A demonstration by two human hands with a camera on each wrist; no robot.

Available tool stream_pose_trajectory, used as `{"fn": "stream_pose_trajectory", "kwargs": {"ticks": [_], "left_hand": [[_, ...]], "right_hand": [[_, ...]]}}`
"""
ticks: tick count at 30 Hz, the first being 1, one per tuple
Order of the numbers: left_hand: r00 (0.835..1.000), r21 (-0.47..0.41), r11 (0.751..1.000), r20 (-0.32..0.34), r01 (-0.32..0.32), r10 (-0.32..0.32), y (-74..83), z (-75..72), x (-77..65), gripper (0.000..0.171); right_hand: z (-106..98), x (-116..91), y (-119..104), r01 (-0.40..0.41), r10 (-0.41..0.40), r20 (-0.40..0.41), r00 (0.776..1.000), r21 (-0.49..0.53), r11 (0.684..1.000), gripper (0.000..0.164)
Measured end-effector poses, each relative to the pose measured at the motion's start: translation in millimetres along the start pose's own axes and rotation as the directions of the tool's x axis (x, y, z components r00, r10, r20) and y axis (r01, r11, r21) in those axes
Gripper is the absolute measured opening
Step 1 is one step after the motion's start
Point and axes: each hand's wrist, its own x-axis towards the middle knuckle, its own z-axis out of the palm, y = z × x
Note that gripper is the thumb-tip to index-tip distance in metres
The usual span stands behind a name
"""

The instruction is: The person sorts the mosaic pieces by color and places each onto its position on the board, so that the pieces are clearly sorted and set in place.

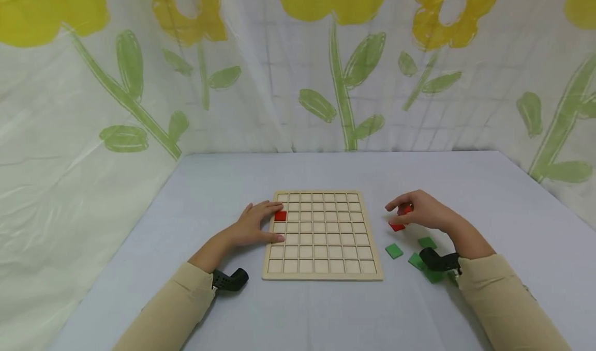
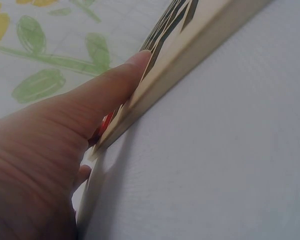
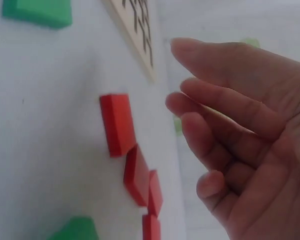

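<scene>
A wooden grid board (image 1: 321, 276) lies flat, with one red square tile (image 1: 280, 216) in a cell of its leftmost column. My left hand (image 1: 249, 228) rests on the board's left edge, its thumb below that tile and its fingertips just above it. To the right of the board, my right hand (image 1: 423, 210) hovers over several loose red tiles (image 1: 397, 227), partly hiding them. The right wrist view shows its fingers loosely bent, with nothing between thumb and fingertips; the red tiles (image 3: 121, 122) lie apart from them on the table.
Several green tiles (image 1: 393, 250) are scattered right of the board, some partly behind the right wrist's black camera (image 1: 437, 260). Another black camera (image 1: 231, 279) sits on the left wrist. A white sheet with painted flowers (image 1: 342, 87) hangs behind the table (image 1: 223, 180).
</scene>
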Motion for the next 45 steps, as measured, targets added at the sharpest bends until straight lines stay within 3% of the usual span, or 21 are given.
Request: {"fn": "stream_pose_trajectory", "kwargs": {"ticks": [5,20,26,36,45], "left_hand": [[1.000,0.002,1.000,-0.003,0.003,-0.003,0.0,-0.4,-0.6,0.080],[1.000,-0.009,1.000,0.001,0.002,-0.002,3.1,-2.2,-2.5,0.079],[1.000,-0.011,1.000,0.002,0.004,-0.004,2.8,-2.3,-2.2,0.079],[1.000,-0.011,1.000,-0.002,0.005,-0.005,1.6,-1.8,-3.4,0.079],[1.000,-0.010,1.000,-0.004,0.000,0.000,1.9,-0.7,-2.9,0.079]], "right_hand": [[-2,-3,9,0.036,-0.036,0.023,0.999,0.023,0.999,0.035],[0,-6,29,0.025,-0.030,0.056,0.998,0.074,0.997,0.035],[2,-4,33,0.082,-0.086,0.047,0.995,0.078,0.994,0.029],[3,-1,35,0.137,-0.138,0.026,0.990,0.030,0.990,0.024],[6,-1,36,0.131,-0.132,-0.015,0.991,-0.037,0.991,0.021]]}}
